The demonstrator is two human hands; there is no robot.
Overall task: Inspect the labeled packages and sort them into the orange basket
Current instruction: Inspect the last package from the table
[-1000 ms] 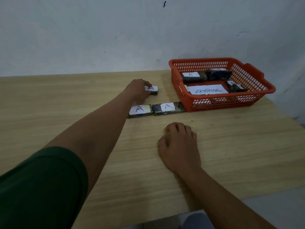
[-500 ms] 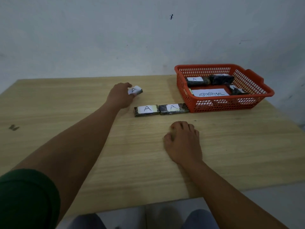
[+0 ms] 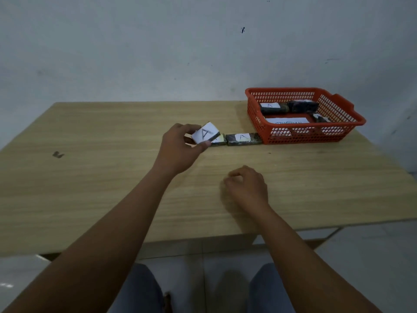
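My left hand (image 3: 178,147) holds a small dark package with a white "A" label (image 3: 205,133), lifted off the table and tilted toward me. Behind it, two more labelled packages lie in a row on the table: one (image 3: 220,141) partly hidden by the held one, the other (image 3: 243,139) touching the orange basket (image 3: 282,135). The basket stands at the table's far right and contains several dark packages (image 3: 273,108) and a white paper sheet (image 3: 286,120). My right hand (image 3: 247,186) hovers just over the table, fingers loosely curled, holding nothing.
The wooden table (image 3: 101,177) reaches back to a pale wall. A small dark mark (image 3: 58,154) sits on its left side. My knees and a tiled floor show below the near edge.
My left hand has picked the package up from the table and pulled it back toward me, turning its label up. My right hand has lifted from lying flat and curled its fingers.
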